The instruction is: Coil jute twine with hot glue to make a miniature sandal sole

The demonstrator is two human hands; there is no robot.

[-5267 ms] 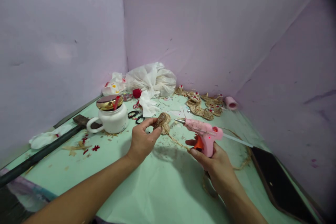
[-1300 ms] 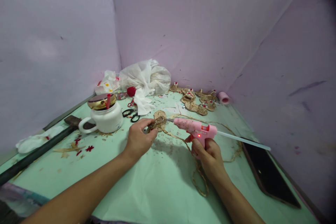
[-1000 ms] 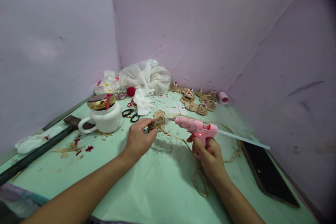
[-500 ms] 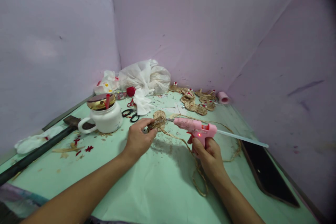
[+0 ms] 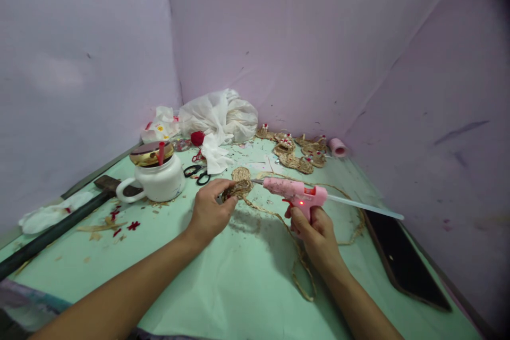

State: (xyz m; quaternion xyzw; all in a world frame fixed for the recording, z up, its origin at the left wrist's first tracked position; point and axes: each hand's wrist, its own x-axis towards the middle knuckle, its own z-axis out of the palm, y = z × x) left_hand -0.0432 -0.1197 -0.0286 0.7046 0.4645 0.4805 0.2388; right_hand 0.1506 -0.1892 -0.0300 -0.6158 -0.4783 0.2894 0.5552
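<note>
My left hand [image 5: 210,210] pinches a small coiled jute-rope piece [image 5: 238,188] just above the green table [image 5: 223,276]. My right hand [image 5: 314,228] grips the handle of a pink glue gun [image 5: 295,191] whose red light is on. The gun's metal nozzle points left and touches the coil's right edge. A clear glue stick [image 5: 364,207] juts out of the gun's back. Loose jute rope [image 5: 297,255] trails from the coil across the table, passing under my right wrist. A second flat jute coil [image 5: 240,173] lies just behind the held one.
A white lidded mug [image 5: 153,176] stands at the left, with black scissors [image 5: 197,173] beside it. A hammer [image 5: 59,226] lies along the left edge. White plastic bags [image 5: 219,117], a red ball [image 5: 196,138], finished jute pieces [image 5: 297,154] and a pink roll [image 5: 338,147] sit at the back. A dark board [image 5: 402,260] lies at the right.
The coil has come down from a raised hold to near the table, and the glue gun's nozzle has moved left onto it. In the last second both hands have barely moved.
</note>
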